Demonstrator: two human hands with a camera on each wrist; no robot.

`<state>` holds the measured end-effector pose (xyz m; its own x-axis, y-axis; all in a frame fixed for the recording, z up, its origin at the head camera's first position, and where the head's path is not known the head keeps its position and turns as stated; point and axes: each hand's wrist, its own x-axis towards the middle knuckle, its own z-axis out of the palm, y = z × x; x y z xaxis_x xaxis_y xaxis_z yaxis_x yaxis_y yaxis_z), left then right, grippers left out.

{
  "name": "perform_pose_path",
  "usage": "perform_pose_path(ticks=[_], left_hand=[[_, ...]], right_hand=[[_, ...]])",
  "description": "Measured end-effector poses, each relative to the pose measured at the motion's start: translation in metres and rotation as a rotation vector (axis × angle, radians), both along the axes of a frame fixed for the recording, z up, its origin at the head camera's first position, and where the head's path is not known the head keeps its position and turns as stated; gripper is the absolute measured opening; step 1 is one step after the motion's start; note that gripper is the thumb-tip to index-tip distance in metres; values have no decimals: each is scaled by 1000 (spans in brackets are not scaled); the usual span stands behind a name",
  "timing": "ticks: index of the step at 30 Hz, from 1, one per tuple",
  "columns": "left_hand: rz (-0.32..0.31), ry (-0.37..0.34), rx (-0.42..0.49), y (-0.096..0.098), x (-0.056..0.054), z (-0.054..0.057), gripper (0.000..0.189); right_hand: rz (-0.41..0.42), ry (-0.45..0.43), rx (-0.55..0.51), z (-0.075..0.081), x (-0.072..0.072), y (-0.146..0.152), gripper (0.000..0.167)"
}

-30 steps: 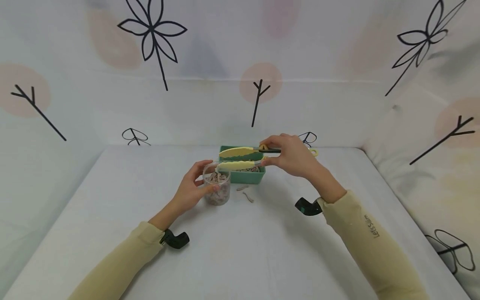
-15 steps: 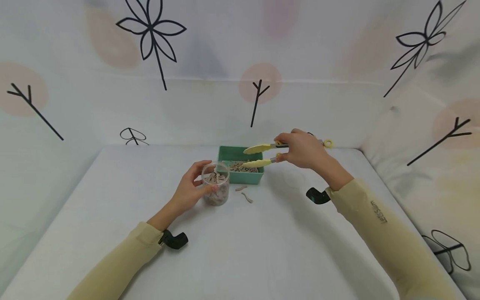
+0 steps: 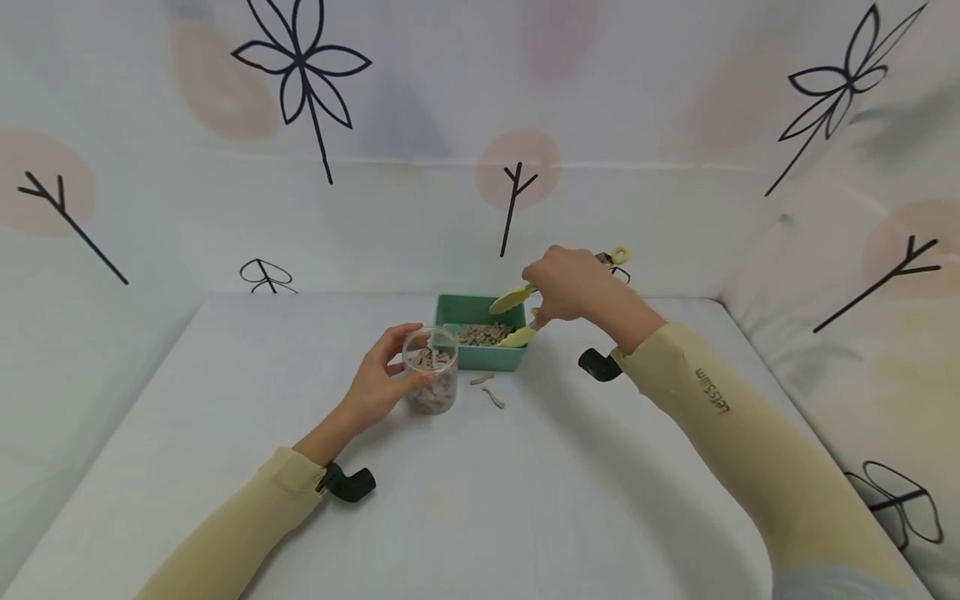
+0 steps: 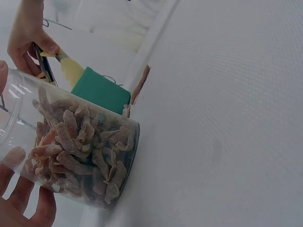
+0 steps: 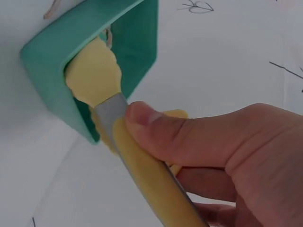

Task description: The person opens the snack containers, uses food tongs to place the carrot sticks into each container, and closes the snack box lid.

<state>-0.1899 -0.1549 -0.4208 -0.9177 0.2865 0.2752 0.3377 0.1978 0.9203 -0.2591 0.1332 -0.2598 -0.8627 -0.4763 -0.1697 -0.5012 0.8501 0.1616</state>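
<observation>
My left hand [image 3: 377, 379] grips a clear round jar [image 3: 433, 392] from its left side, thumb across the front. Brownish dried strips [image 4: 75, 146] fill much of the jar in the left wrist view. In my right hand [image 3: 570, 287] are yellow-tipped tongs [image 5: 151, 179], held with the thumb on one arm. The tongs' tips [image 5: 94, 71] reach into a green rectangular box [image 5: 52, 85], spread apart. More of the dried strips [image 3: 483, 335] lie inside that box, just behind the jar. Whether the tips touch any strip cannot be told.
Two loose strips [image 3: 492, 397] lie on the white tabletop [image 3: 480, 500] in front of the box. A pale cloth backdrop [image 3: 405, 217] with drawn plants rises behind the table and at both sides.
The tongs have moved right, away from over the jar, then tilted down into the green box. My left hand and the jar have stayed in place.
</observation>
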Motion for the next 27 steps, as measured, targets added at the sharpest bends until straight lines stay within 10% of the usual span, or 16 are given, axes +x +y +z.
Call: perform_pose_path(ticks=[13, 27], left_hand=[[3, 5, 1, 0, 0, -1, 69], [-14, 19, 17, -1, -1, -5, 71]], right_hand=[[-26, -44, 39, -18, -10, -21, 39], [-86, -65, -309, -85, -19, -11, 54]])
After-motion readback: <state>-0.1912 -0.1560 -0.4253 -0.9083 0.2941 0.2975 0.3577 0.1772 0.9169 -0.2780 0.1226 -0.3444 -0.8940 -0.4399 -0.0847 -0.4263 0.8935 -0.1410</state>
